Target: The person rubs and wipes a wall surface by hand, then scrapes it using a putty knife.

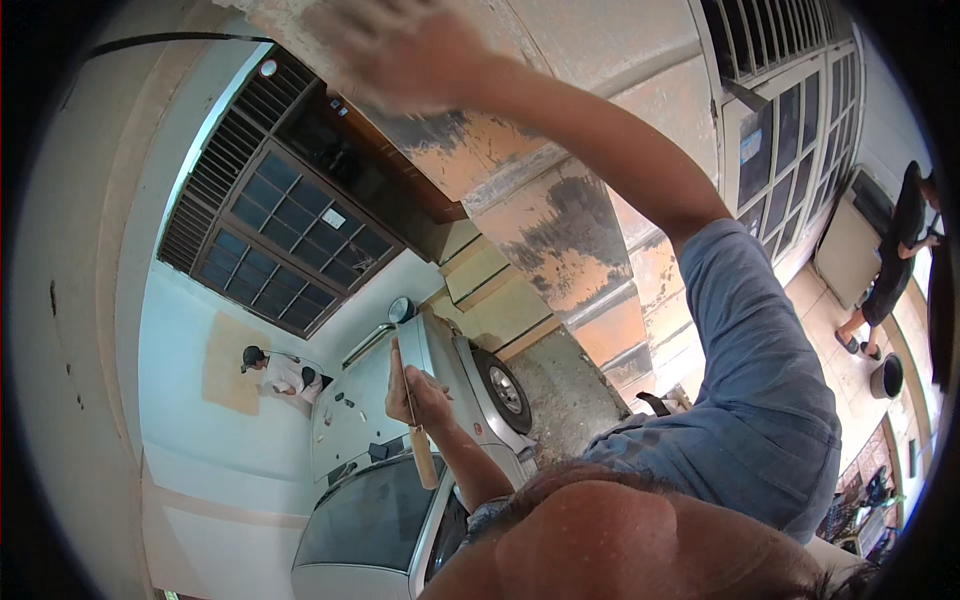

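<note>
My left hand (421, 397) is at the lower middle, holding a thin flat-bladed tool with a pale wooden handle (424, 457). The blade shows nearly edge-on between the thumb and fingers, and the handle sticks out below. My right hand (397, 60) is stretched to the top of the view, blurred, its fingers looking spread. It lies in front of a peach-coloured, worn surface (600, 307) with dark grey patches and pale bands; whether it touches that surface cannot be told. No object shows in it.
A silver vehicle (360, 517) is below and behind my left hand, with small items on its hood. Yellowish steps (502, 307) rise past its front wheel. A person in a cap (289, 375) stands by the left wall. Another person (892, 255) and a black bucket (887, 376) are far right.
</note>
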